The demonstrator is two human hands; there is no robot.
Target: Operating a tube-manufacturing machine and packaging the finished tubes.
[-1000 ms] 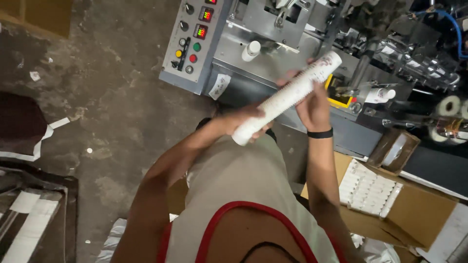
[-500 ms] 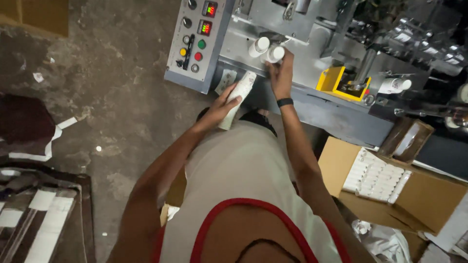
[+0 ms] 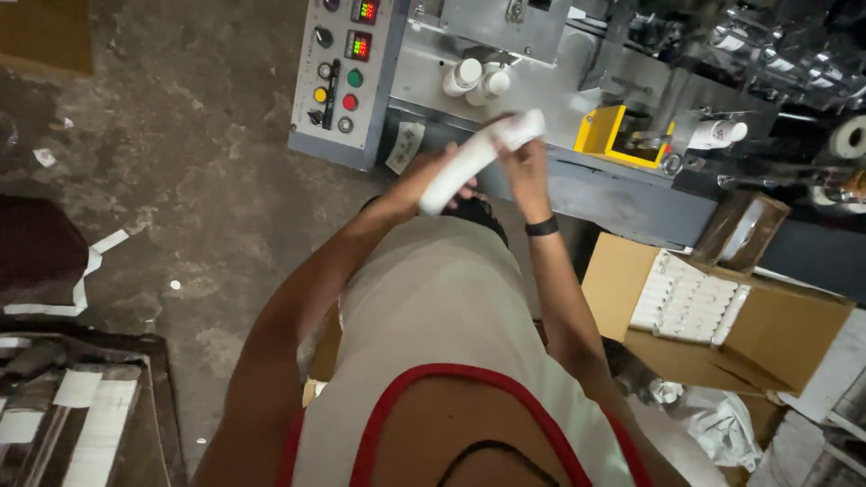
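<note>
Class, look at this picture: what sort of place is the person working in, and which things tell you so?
Probably a small factory or packing workshop. A metal machine with a button control panel stands before the person, and an open cardboard box holds rows of white tubes.

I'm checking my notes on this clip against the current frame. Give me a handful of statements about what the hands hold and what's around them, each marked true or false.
1. Both hands hold one long white roll. True: the left hand grips its lower end, the right hand its upper end.
2. The right wrist is bare. False: it wears a black wristband.
3. The cardboard box holds rows of white packs. True.
4. The control panel has only red buttons. False: green, yellow and red ones show.
5. Two small white bottles stand on the machine. True.
</note>
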